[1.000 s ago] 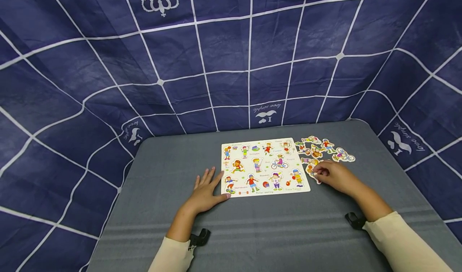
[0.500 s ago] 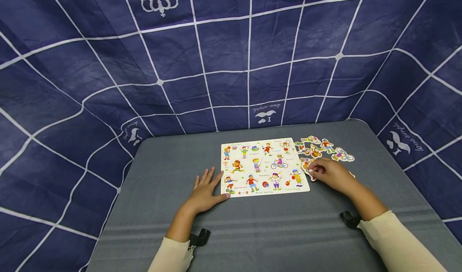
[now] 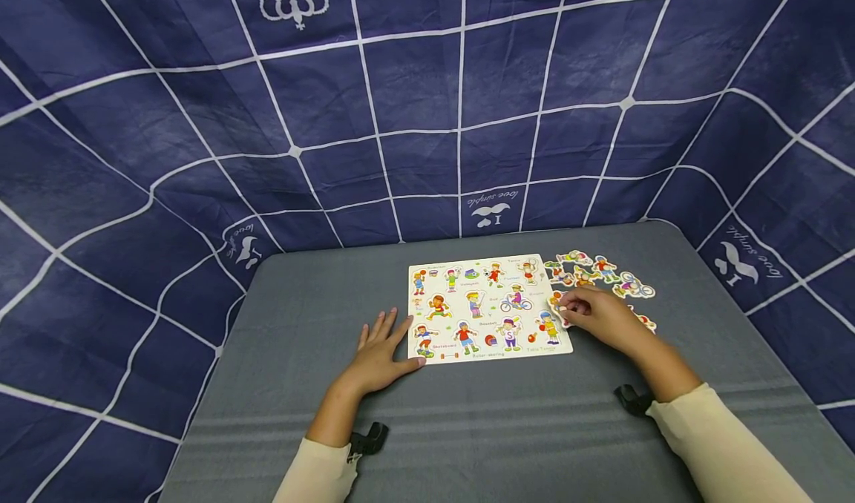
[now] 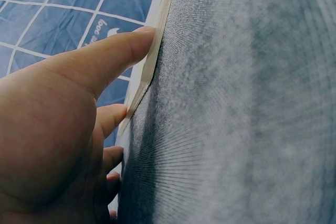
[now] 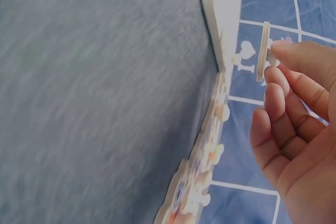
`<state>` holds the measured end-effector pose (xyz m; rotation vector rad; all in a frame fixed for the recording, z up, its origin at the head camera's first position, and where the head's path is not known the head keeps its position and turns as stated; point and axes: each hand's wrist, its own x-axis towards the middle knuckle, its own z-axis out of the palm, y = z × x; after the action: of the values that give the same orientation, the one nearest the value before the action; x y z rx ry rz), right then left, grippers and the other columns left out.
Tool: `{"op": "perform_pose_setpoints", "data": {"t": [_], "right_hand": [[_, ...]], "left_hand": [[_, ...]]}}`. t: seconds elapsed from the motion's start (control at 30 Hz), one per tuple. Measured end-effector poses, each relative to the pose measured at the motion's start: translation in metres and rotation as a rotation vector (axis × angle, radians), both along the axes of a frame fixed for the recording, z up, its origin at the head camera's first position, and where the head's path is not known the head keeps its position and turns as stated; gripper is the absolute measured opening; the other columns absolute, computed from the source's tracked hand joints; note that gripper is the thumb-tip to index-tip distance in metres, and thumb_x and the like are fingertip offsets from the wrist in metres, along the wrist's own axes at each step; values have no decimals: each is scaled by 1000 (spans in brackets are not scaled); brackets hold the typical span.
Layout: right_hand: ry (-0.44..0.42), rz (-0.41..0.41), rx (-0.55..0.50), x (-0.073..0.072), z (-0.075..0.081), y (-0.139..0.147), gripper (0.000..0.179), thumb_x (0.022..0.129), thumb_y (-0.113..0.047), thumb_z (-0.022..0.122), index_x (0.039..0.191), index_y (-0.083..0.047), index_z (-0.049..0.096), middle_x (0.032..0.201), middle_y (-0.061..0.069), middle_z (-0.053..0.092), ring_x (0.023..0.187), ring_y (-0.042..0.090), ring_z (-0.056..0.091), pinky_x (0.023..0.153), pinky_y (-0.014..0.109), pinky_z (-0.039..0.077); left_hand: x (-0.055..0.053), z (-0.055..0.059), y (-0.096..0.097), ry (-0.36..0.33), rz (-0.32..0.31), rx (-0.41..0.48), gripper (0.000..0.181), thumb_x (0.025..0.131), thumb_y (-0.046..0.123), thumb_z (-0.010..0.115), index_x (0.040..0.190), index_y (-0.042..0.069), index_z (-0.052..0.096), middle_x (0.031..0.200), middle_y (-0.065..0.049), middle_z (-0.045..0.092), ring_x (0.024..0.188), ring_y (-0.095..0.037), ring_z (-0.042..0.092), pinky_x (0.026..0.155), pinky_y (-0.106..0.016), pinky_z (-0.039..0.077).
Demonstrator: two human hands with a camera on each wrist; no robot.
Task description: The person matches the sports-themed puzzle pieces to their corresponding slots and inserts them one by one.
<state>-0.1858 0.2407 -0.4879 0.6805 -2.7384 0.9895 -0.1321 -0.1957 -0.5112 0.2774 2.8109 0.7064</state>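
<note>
Puzzle piece hangs beneath right fingers pinching its knob; spread left fingers touch the board.

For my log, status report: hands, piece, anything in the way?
Left hand touching puzzle board. Right hand pinching puzzle piece by knob, aloft. No obstruction visible.

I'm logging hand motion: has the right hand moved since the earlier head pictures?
Yes. Against the puzzle board, the right hand has moved left, its pinched piece now at the board's right edge.
</note>
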Motion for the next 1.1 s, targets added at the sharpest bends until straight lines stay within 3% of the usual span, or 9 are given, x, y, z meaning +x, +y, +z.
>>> {"op": "perform_pose_setpoints", "data": {"t": [0.2,0.87,1.1], "right_hand": [[-3,-5,-10,-2,4,-11,8,85,-5,79,91,-8,75,77,-4,60,68,-1,48,60,20,42],[-125,-1,-35,-11,9,-40,8,90,-11,76,96,-9,74,81,0,62,71,4,52,62,21,45],[-105,3,-22,-15,11,-52,8,88,-13,77,95,-11,73,80,-2,63,73,7,55,65,23,47]], "left_hand": [[0,1,0,0,-5,2,90,87,66,66,161,28,30,172,-8,12,160,-32,1,126,-62,-1],[1,3,-1,-2,-1,4,90,87,65,67,161,27,31,171,-10,13,160,-33,2,126,-62,-1],[2,2,-1,1,-4,9,90,87,65,67,161,28,30,171,-9,13,160,-32,1,126,-62,-1]]}}
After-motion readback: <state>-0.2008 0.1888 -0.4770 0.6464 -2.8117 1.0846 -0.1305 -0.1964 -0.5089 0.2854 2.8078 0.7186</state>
